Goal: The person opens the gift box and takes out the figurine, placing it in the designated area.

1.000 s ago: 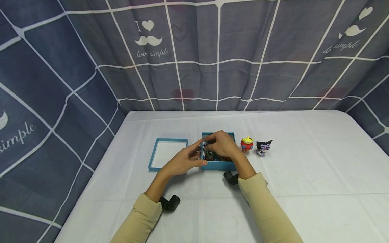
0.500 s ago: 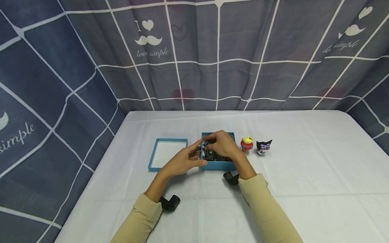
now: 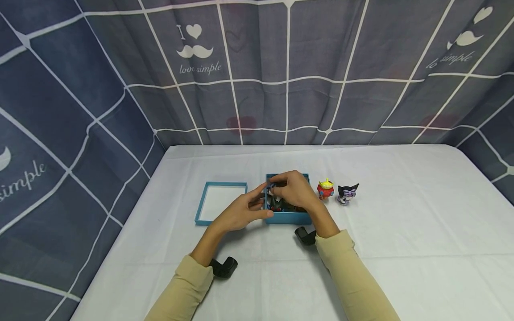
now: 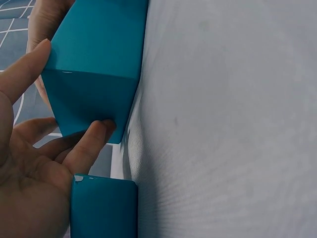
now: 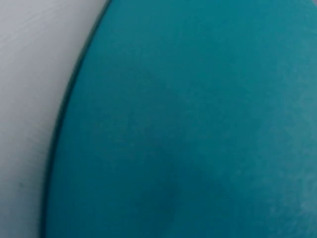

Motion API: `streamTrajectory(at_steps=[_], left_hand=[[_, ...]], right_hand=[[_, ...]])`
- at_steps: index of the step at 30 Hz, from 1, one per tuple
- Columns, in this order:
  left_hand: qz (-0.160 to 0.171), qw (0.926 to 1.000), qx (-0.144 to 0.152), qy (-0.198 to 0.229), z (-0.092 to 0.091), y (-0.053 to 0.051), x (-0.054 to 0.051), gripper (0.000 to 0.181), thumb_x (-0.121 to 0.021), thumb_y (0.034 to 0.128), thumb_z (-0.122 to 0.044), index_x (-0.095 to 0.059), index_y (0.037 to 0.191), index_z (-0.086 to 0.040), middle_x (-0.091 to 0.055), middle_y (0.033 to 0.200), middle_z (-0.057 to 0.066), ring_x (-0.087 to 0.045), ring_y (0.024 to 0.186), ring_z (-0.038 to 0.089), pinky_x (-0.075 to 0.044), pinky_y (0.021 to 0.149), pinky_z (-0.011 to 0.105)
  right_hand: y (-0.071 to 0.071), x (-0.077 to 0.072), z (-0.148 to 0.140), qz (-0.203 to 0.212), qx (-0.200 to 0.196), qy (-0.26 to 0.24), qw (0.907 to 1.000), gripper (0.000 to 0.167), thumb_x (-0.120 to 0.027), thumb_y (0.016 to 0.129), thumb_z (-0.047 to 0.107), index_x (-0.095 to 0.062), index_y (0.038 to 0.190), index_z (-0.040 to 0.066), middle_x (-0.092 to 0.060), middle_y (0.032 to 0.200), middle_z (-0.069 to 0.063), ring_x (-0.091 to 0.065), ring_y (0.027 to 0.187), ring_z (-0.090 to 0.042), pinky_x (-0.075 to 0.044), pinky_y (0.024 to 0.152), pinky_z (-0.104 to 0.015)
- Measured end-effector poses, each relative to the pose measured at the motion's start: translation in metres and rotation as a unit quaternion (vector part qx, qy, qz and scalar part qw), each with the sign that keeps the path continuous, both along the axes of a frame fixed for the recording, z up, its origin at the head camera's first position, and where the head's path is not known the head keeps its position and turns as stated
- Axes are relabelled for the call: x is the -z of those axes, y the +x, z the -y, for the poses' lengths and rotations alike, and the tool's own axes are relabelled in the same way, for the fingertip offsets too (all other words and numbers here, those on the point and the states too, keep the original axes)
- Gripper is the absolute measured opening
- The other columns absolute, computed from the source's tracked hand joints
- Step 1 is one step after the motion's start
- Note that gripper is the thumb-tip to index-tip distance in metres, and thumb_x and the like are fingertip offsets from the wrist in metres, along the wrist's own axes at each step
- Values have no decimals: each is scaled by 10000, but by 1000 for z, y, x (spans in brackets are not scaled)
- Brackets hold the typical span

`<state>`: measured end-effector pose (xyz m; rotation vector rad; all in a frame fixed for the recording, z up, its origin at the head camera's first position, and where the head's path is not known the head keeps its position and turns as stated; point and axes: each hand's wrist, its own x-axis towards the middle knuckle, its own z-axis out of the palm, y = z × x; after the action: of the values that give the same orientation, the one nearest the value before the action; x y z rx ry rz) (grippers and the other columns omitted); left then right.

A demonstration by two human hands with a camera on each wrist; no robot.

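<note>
A blue box [image 3: 289, 218] stands uncovered on the table with several small dark figurines [image 3: 277, 205] in it. My right hand [image 3: 296, 191] reaches in from above, fingers bent down around a small dark-and-white figurine [image 3: 271, 191] near the left wall; its kind is mostly hidden. At the box's left side is my left hand [image 3: 240, 211], thumb by the near corner. In the left wrist view its fairly straight fingers [image 4: 86, 148] touch the box's side wall [image 4: 89, 99]. Only the blue box wall [image 5: 178, 119] and some white cloth fill the right wrist view.
Left of the box lies its blue-rimmed lid [image 3: 227, 184], white inside facing up. On the right stand a red figurine with a yellow top [image 3: 325, 190] and a black-and-purple eared figurine [image 3: 347, 194]. A grey checked curtain [image 3: 257, 107] hangs behind the white table [image 3: 401, 223].
Both hands stay in nearly the same place at the box. The whole head view has shifted very slightly; no figurine has visibly changed its place.
</note>
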<state>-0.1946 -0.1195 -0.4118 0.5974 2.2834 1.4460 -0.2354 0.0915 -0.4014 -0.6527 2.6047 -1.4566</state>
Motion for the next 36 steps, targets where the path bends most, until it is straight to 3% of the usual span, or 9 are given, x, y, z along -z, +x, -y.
streamTrajectory(at_steps=[6,8,13,21,30,36], left_hand=[[56,10000,6,77,0,1,0,864,-714,920,-376,-188,1590,-231,-214,1606,53,-418,1369,279,-391,1093,379],[49,9999,17,112,0,1,0,863,-714,920,-374,-192,1591,-229,-229,1602,73,-417,1369,283,-390,1094,384],[79,9999,-6,99,-1,1,0,859,-719,916,-376,-197,1588,-255,-251,1592,62,-422,1367,258,-392,1092,383],[49,10000,-39,50,-1,0,0,880,-729,910,-370,-193,1591,-222,-216,1607,56,-428,1362,287,-398,1087,407],[5,10000,-49,36,-1,1,-2,880,-729,912,-357,-189,1592,-214,-216,1608,-28,-428,1362,281,-390,1093,407],[-10,10000,-41,33,-1,1,-2,881,-724,918,-342,-180,1595,-197,-208,1612,24,-420,1366,297,-381,1099,421]], right_hand=[[2,0,-1,-77,100,-56,9999,296,-635,916,54,-708,1200,13,-721,988,-91,-431,465,-154,-378,465,-272],[3,0,-1,-174,145,-76,9997,293,-638,920,60,-710,1202,25,-721,1020,-86,-521,544,-148,-442,516,-267],[6,-3,-3,-374,173,-194,9990,307,-654,921,65,-695,1221,13,-700,1138,-110,-664,960,-200,-557,771,-352],[9,-13,-6,-143,238,-278,9992,303,-683,912,82,-705,1209,23,-709,1115,-87,-666,960,-218,-562,758,-362],[13,-17,-10,-252,168,-105,9995,314,-678,912,79,-697,1218,14,-696,1157,-106,-662,1008,-244,-567,761,-371],[17,-22,-14,-276,165,-79,9995,317,-679,921,79,-690,1230,12,-688,1177,-116,-656,1034,-241,-566,753,-361]])
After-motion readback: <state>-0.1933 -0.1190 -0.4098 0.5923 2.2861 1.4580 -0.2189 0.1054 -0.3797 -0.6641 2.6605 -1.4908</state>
